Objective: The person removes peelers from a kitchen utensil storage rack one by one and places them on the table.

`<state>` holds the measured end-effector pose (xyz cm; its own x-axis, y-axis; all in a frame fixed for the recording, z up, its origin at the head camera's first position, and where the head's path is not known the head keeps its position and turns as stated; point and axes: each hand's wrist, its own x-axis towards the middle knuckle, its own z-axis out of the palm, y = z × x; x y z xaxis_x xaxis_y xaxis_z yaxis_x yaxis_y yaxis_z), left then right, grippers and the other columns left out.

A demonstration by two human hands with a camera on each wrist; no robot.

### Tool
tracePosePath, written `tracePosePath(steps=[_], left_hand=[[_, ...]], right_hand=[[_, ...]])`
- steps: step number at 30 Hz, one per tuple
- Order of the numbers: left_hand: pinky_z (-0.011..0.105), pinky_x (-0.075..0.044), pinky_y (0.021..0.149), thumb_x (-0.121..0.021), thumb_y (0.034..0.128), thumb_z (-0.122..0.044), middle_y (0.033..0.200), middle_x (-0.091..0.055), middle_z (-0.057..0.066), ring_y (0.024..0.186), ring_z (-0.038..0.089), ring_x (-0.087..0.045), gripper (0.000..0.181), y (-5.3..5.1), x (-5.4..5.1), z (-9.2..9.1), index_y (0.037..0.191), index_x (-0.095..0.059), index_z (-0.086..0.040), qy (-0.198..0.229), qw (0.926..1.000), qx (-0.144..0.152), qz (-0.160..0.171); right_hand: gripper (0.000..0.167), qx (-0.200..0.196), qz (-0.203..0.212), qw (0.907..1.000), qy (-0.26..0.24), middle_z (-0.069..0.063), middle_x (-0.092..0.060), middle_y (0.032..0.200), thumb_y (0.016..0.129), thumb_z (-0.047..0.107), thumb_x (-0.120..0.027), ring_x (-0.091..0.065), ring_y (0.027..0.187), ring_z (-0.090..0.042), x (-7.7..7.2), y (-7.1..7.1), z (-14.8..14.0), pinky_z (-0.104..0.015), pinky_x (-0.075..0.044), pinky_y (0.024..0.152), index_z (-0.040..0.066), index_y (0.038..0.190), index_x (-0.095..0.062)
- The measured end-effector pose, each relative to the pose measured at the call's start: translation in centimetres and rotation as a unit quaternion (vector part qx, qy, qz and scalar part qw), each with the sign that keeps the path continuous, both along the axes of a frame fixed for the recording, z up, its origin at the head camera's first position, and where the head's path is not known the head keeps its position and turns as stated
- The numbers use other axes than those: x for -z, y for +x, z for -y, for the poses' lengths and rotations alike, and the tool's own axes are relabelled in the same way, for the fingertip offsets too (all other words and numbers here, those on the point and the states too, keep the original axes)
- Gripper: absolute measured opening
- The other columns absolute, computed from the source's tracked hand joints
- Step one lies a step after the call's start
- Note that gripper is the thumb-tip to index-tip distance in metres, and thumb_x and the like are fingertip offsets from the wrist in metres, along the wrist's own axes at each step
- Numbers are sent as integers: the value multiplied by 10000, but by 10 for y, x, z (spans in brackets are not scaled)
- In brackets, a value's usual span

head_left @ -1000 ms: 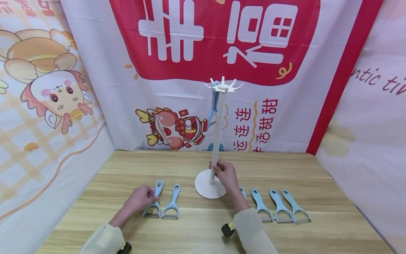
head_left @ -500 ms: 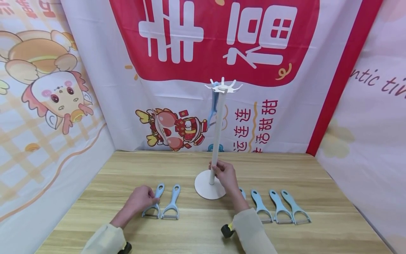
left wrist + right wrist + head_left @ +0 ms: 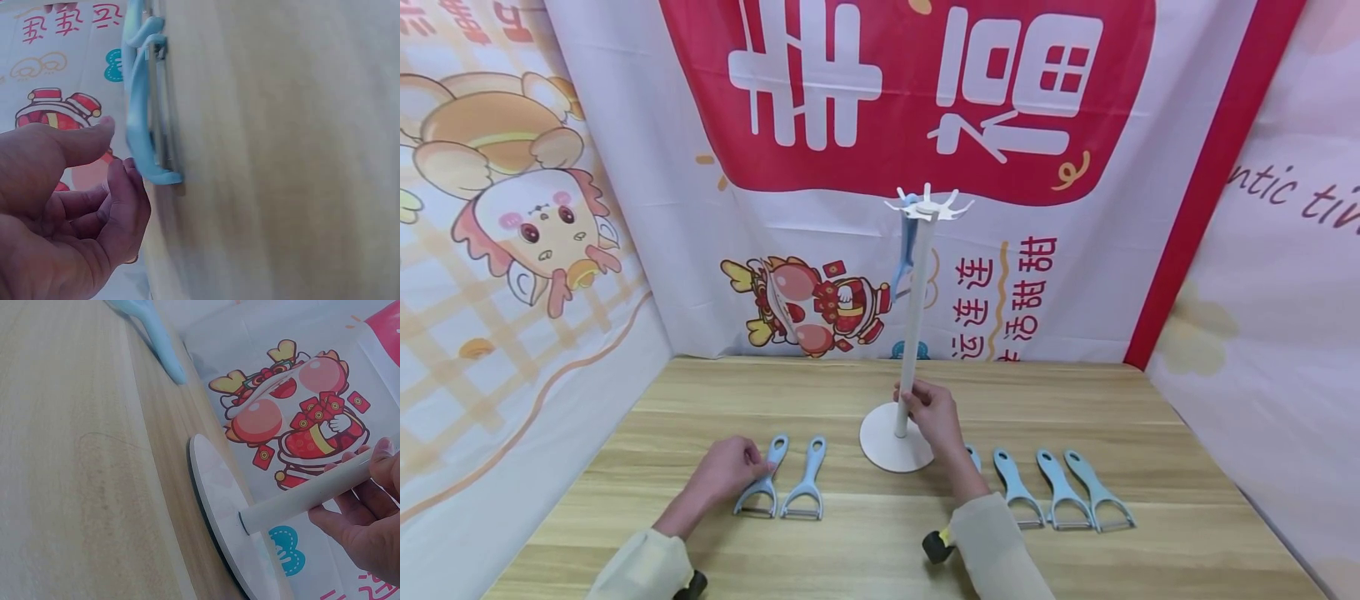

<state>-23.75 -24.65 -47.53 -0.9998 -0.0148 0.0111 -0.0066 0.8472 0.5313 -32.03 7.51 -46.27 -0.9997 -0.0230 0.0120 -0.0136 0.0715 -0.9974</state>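
My left hand (image 3: pixel 731 468) is at the left edge of a light-blue peeler (image 3: pixel 762 492) lying on the table. In the left wrist view, a gap separates the thumb from the loosely bent fingers (image 3: pixel 122 203), whose tips are beside the peeler's curved frame (image 3: pixel 141 147); whether they touch it I cannot tell. A second blue peeler (image 3: pixel 807 483) lies just to the right. My right hand (image 3: pixel 934 414) grips the lower pole of a white hook stand (image 3: pixel 912 333), its thumb and fingers around the pole (image 3: pixel 312 494). One blue peeler (image 3: pixel 906 246) hangs from a hook on the stand's left side.
Several blue-green peelers (image 3: pixel 1054 479) lie in a row on the right, one partly hidden by the right arm. The stand's round base (image 3: pixel 880 437) rests on the wooden table (image 3: pixel 850 558). Printed cloths (image 3: pixel 820 225) hang behind and at both sides.
The left-hand peeler has shifted slightly, its handle end moving right and nearer. My left hand has drawn a little to the left. My right hand stays on the pole.
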Motion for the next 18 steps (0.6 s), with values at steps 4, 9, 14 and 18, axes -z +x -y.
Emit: tracePosePath(steps=[4, 9, 14, 18], left_hand=[[272, -434, 551, -740, 888, -269, 693, -595, 22, 623, 158, -520, 233, -2, -6, 0, 777, -643, -88, 89, 9999, 15, -110], [264, -440, 551, -694, 928, -222, 728, -600, 24, 650, 159, -526, 164, -6, -14, -5, 838, -653, -91, 273, 9996, 85, -73], [233, -471, 590, -673, 942, -169, 791, -630, 18, 715, 141, -551, 91, -11, -22, -8, 916, -672, -82, 424, 9983, 316, -252], [243, -500, 654, -659, 955, -161, 833, -652, 15, 771, 140, -576, 81, -16, -29, -12, 958, -678, -82, 601, 9962, 499, -393]], right_hand=[[240, 14, -7, 10000, 13, -127, -732, 1129, 998, 118, -588, -665, 1171, -277, 0, 0, 0, -450, -534, 1010, 95, 1207, -705], [237, 20, -30, 10000, 12, -126, -734, 1119, 998, 112, -586, -666, 1169, -277, 0, 1, 0, -454, -535, 1007, 91, 1201, -707], [236, 1, 8, 10000, 4, -106, -737, 1116, 996, 112, -591, -674, 1155, -268, -1, 2, 0, -453, -541, 1001, 99, 1201, -707], [238, 13, 29, 10000, 19, -110, -734, 1126, 996, 115, -591, -671, 1162, -273, -2, 2, 0, -455, -537, 1008, 100, 1205, -705]])
